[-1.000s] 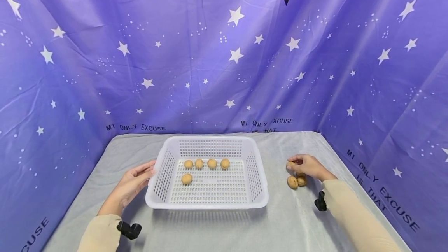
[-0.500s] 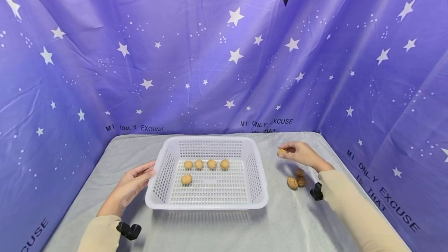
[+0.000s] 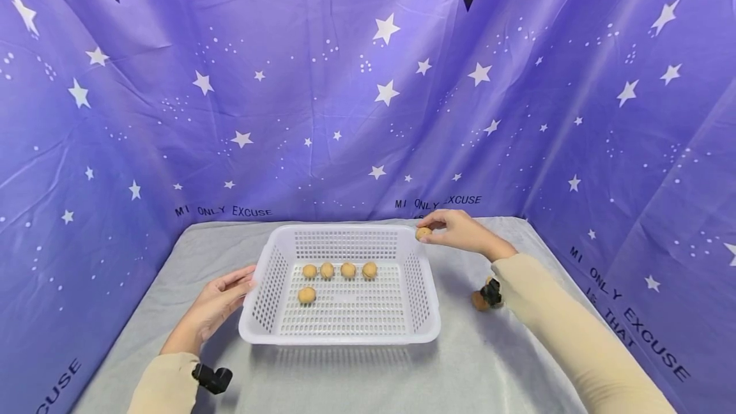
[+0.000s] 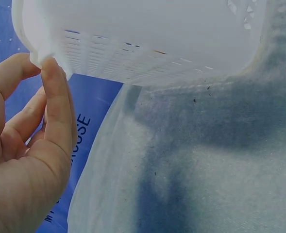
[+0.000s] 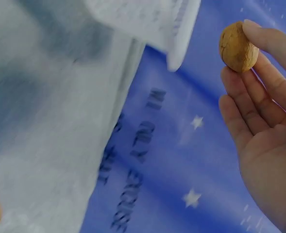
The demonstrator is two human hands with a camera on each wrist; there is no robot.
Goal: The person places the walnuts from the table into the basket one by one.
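A white perforated plastic basket occupies the middle of the table. Inside it, several walnuts form a row toward the back, with another walnut in front at the left. My left hand pinches the basket's left rim between thumb and fingers, as the left wrist view shows closely. At the basket's back right corner, my right hand holds a walnut between thumb and fingertips, raised near rim height. On the table to the right lie more walnuts, partly hidden by the right wrist's camera.
A grey cloth covers the table. Purple star-printed curtains hang close behind it and along both sides. Black cameras are strapped to both wrists, the left camera sitting near the basket's front left corner.
The right hand has lifted a walnut from the pile at the right and carried it left and up to the basket's back right corner. The left hand has stayed on the rim.
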